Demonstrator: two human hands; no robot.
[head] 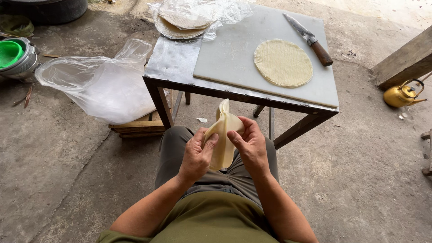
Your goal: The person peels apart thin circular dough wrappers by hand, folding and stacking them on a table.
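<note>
Green bowl (9, 53) far left on concrete floor (58, 148); clear plastic bag (101, 83) slumped on wooden crate (137, 127).

Left hand (196, 155), right hand (249, 145) – both pinching one folded wrapper sheet (223, 135), held over lap, below worktop (173, 60) edge. Sheet judged thin, light, limp, tear-prone – hold by edges, fingertips only.

Worktop: metal, white cutting board (234, 54); bagged stack of rounds (182, 22) at back, flat round sheet (283, 62), knife (309, 39) beside it.

Brass kettle (402, 95) on floor, right.
</note>
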